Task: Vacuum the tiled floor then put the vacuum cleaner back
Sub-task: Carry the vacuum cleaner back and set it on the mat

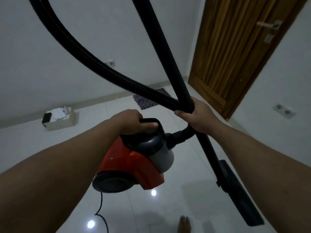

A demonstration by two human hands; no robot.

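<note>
White shiny floor tiles [176,199] lie under a bare foot [184,223], and a black cord [101,207] hangs down to them. Just above, the red and grey vacuum cleaner [134,162] is lifted off the floor. The left hand [133,121] is wrapped tight around its black handle [151,122] on top. The right hand [198,113] is closed around the long black tube [165,52] and the bumpy black hose [94,59] together, where they cross. The tube runs down to the flat floor brush [239,192], low on the right. Farther off, a small purple mat [151,98] lies on the tiles near the white wall [84,39]. A cardboard box [58,118] with white things in it sits by the wall on the left. A brown wooden door [235,52] stands on the right, with its handle [267,24] up high.
</note>
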